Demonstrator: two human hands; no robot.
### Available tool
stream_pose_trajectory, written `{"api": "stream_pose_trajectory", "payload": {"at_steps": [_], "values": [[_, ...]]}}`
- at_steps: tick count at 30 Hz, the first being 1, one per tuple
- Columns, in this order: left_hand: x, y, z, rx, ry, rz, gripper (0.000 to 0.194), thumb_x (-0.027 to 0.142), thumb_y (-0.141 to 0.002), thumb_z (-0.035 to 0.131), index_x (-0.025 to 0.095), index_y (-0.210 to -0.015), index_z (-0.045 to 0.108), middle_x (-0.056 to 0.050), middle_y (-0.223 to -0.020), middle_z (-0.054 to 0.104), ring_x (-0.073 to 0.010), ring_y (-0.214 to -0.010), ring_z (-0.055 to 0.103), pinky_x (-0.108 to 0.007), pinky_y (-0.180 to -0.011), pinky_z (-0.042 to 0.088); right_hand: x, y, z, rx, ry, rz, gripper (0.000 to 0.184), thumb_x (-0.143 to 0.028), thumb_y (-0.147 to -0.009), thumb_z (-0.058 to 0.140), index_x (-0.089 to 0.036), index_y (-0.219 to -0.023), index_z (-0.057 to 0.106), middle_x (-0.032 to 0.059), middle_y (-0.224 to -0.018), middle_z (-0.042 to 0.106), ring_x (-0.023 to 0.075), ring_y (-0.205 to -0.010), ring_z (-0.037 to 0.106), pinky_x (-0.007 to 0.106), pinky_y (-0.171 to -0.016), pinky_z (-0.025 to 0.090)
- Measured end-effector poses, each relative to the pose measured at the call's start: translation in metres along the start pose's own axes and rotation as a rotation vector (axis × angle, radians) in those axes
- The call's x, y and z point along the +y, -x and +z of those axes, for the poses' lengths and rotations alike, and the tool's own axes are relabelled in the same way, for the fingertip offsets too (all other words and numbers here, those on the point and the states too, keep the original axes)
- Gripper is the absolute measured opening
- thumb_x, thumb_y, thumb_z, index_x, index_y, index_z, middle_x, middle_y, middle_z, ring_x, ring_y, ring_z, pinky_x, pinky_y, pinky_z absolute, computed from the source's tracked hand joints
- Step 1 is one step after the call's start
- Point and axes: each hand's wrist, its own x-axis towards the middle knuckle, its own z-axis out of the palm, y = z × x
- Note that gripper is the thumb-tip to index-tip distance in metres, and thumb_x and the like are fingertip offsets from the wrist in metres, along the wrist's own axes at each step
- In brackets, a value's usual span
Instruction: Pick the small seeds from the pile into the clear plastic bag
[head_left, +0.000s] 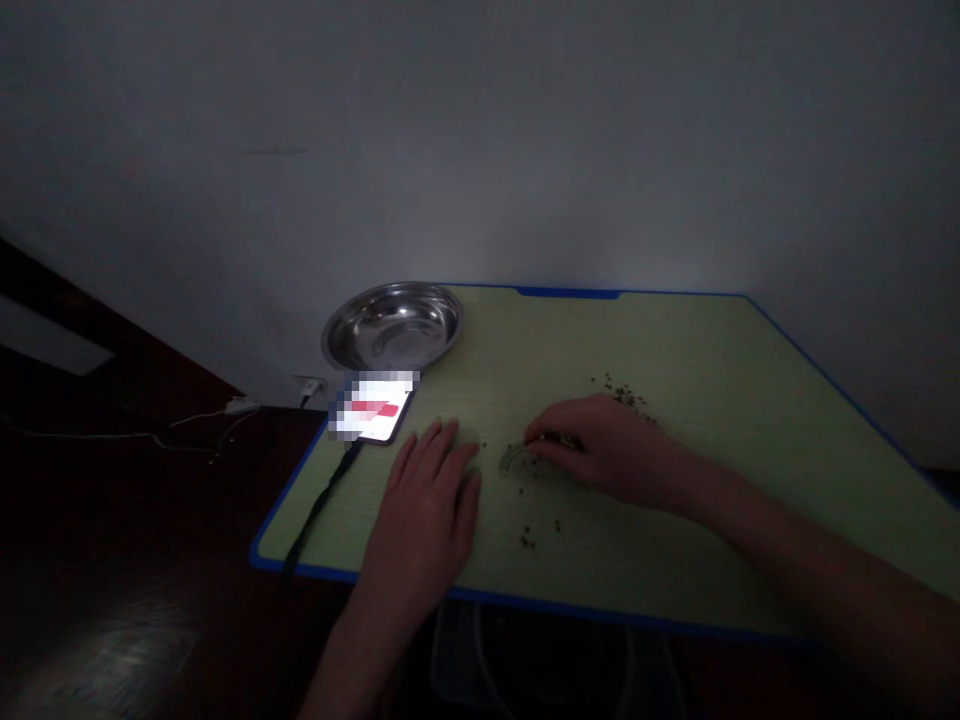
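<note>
My left hand (426,500) lies flat on the pale green tabletop (720,400), fingers stretched out, holding nothing. To the right, my right hand (600,450) pinches a clear, curved-edged piece (516,457) that looks like a plastic protractor; most of it is hidden under the fingers. Small dark grains (528,541) are scattered around and below that piece. More of these grains form a loose cluster (626,393) just beyond my right wrist. The dim light blurs their exact kind.
A shiny metal bowl (394,328) stands at the table's back left corner. In front of it lies a lit phone (375,408), with a dark strap or cable (322,510) running over the front edge. A wall (480,150) rises behind the blue-edged table.
</note>
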Motion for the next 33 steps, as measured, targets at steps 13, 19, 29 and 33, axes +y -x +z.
{"api": "stream_pose_trajectory", "payload": {"at_steps": [13,19,29,33], "values": [[-0.002,0.001,0.003,0.011,0.000,0.002,0.031,0.026,-0.095,0.045,0.017,-0.121,0.059,-0.014,-0.139,0.055,-0.0288,-0.136,0.044,-0.059,-0.112,0.034,-0.004,0.027,0.004,-0.144,-0.031,0.005,0.015,-0.021,-0.090,0.058,-0.021,-0.091,0.074,0.0033,-0.085,0.075,0.0178,-0.075,0.066,0.029,-0.069,0.045],[-0.003,0.001,0.004,0.026,-0.002,0.006,0.030,0.025,-0.095,0.045,0.017,-0.120,0.059,-0.014,-0.139,0.055,-0.0288,-0.135,0.044,-0.059,-0.111,0.035,-0.008,0.019,0.010,-0.108,-0.023,-0.003,0.015,-0.023,-0.090,0.059,-0.021,-0.092,0.074,0.0036,-0.085,0.075,0.0175,-0.077,0.066,0.029,-0.071,0.045],[-0.002,0.000,0.003,0.016,0.001,-0.001,0.031,0.026,-0.095,0.045,0.018,-0.122,0.058,-0.014,-0.139,0.055,-0.0283,-0.136,0.044,-0.058,-0.112,0.034,-0.022,0.035,0.019,-0.217,-0.125,-0.042,0.015,-0.024,-0.091,0.060,-0.021,-0.092,0.074,0.0027,-0.085,0.076,0.0167,-0.077,0.067,0.027,-0.071,0.046],[-0.002,0.000,0.003,0.024,0.001,0.001,0.030,0.027,-0.095,0.046,0.019,-0.122,0.057,-0.013,-0.139,0.055,-0.0281,-0.136,0.044,-0.058,-0.112,0.035,-0.021,0.043,0.019,-0.208,-0.188,-0.018,0.017,-0.021,-0.091,0.058,-0.021,-0.090,0.074,0.0026,-0.083,0.076,0.0151,-0.074,0.067,0.025,-0.069,0.046]]}}
